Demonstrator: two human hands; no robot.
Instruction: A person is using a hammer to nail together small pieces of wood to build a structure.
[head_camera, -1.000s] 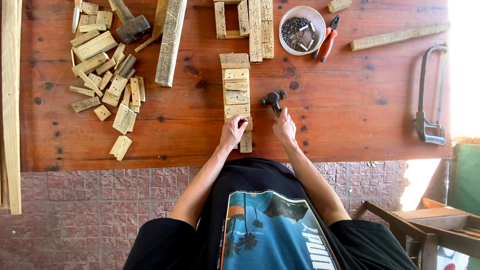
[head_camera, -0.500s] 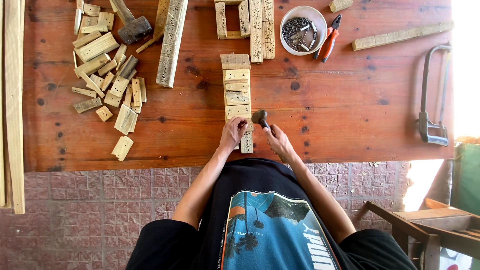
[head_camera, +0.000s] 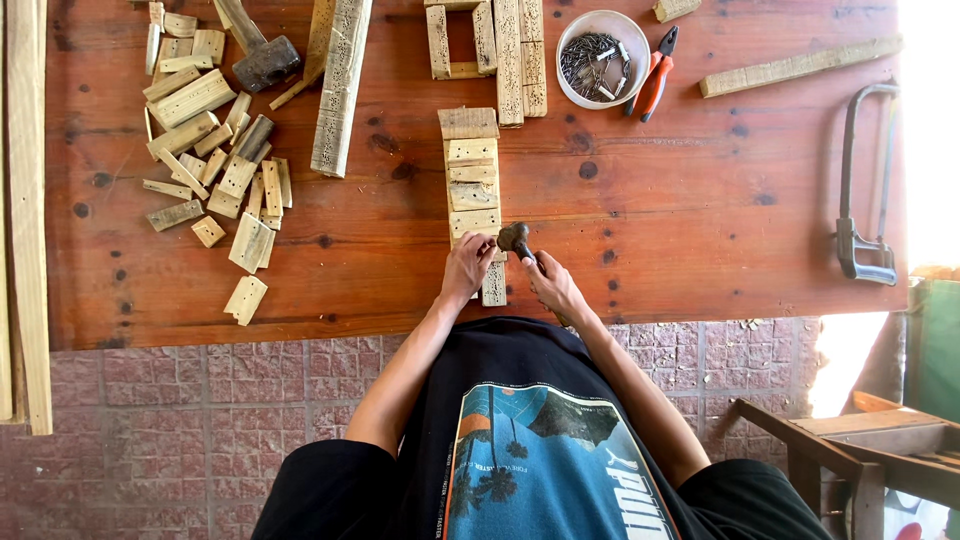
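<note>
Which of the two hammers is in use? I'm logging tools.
The small hammer in the right hand, head down on the wooden slat assembly. The big mallet lies untouched, top left, beside the wood offcuts.

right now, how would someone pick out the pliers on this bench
Start at the red-brown wooden workbench and go to its far edge, where a round white bowl of nails sits. The pliers lie just right of that bowl. Their orange-red handles set them apart from the bare wood blocks and the dark metal hacksaw.
</note>
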